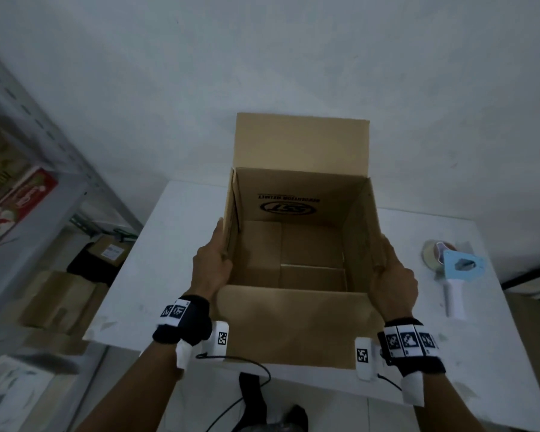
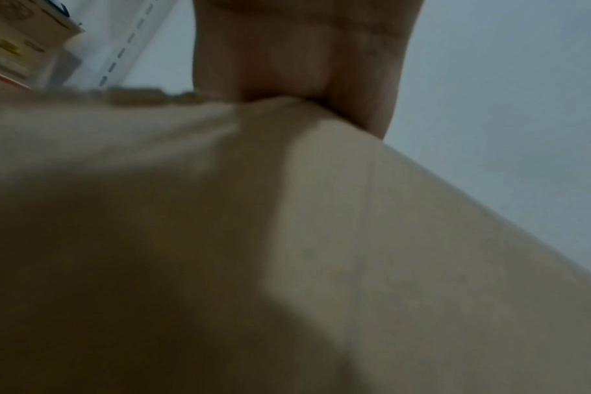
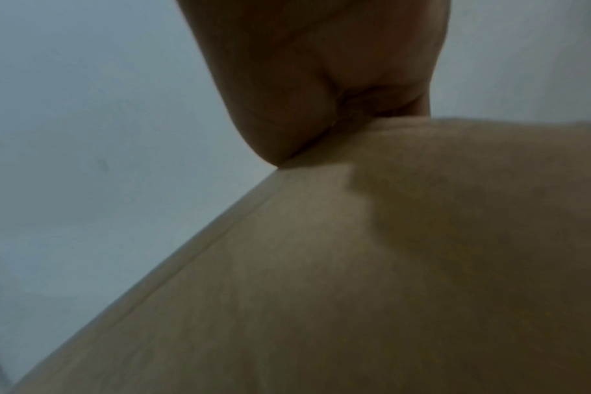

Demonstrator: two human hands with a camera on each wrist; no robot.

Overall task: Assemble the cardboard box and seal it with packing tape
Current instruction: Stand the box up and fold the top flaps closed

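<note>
A brown cardboard box (image 1: 293,332) stands open-topped on the white table (image 1: 175,244). Its far flap (image 1: 300,141) stands upright and the near flap hangs toward me. Folded bottom flaps show inside. My left hand (image 1: 212,260) grips the top edge of the left wall, thumb along the rim. At the right wall's top edge, my right hand (image 1: 393,272) holds on the same way. In the left wrist view, my left hand (image 2: 297,53) meets blurred cardboard (image 2: 355,266). The right wrist view shows the right hand (image 3: 338,66) on cardboard (image 3: 355,293). A packing tape dispenser (image 1: 455,269) lies on the table right of the box.
A grey metal shelf (image 1: 44,182) with printed cartons stands at the left. Brown boxes and a dark bag (image 1: 63,297) lie on the floor beside the table. A white wall rises just behind the table.
</note>
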